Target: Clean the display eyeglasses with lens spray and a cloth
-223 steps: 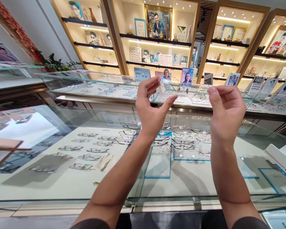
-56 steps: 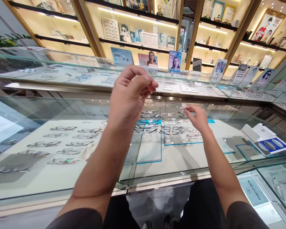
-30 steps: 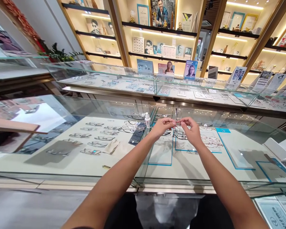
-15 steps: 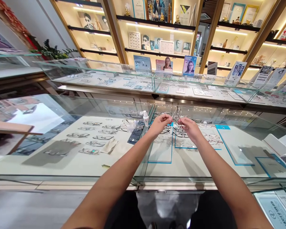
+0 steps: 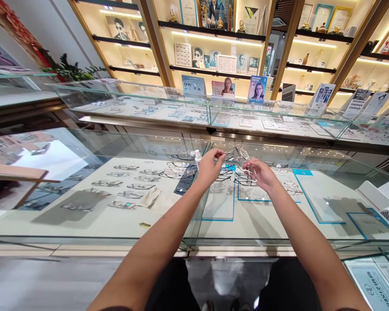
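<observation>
Thin-rimmed glasses (image 5: 241, 156) are hanging between both hands: right hand (image 5: 258, 172) fingers pinching the frame, left hand (image 5: 209, 166) fingers gripping a temple, steadying them above the glass table (image 5: 84, 224).

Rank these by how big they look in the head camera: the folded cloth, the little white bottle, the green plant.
1. green plant, though it is farther away
2. folded cloth
3. little white bottle, partly behind the left hand
</observation>
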{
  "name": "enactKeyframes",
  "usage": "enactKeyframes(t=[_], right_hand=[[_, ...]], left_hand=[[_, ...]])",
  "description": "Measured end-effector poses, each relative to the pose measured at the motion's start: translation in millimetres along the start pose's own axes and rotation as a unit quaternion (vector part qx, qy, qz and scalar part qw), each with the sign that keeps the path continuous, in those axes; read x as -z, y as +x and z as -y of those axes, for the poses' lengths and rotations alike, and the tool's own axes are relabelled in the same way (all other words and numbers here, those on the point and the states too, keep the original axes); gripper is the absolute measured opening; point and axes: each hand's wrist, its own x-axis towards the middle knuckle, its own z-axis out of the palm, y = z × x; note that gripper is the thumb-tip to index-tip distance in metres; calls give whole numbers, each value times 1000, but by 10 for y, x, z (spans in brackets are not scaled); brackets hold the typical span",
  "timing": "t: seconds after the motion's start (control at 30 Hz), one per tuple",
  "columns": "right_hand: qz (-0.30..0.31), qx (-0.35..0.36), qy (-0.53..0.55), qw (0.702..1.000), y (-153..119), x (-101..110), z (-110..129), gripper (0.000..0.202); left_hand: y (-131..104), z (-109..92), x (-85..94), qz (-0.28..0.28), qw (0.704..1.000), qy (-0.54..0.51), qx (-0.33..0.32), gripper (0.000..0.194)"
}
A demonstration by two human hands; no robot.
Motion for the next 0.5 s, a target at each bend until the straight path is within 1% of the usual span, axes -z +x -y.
enactKeyframes(t=[0.03, 0.1, 0.2, 0.27, 0.33, 0.4, 0.5], right_hand=[[7, -3, 4, 1000, -4, 1, 4, 25], [18, -3, 15, 1000, -12, 3, 13, 27], [35, 3, 32, 999, -25, -2, 24, 28], [47, 7, 32, 998, -35, -7, 31, 29], [48, 13, 28, 998, -44, -11, 34, 29], [40, 20, 27, 999, -47, -12, 30, 29], [25, 29, 17, 999, -38, -7, 11, 31]], left_hand=[[-6, 2, -6, -6, 1000, 5, -4, 17], [-23, -3, -18, -38, 999, 30, -21, 19], [-71, -43, -42, -108, 988, 87, -70, 23], [-115, -92, -62, -133, 978, 118, -106, 23], [-157, -148, -78, -142, 971, 140, -131, 24], [-188, -193, -85, -140, 967, 159, -141, 28], [-203, -218, -85, -116, 968, 169, -143, 37]])
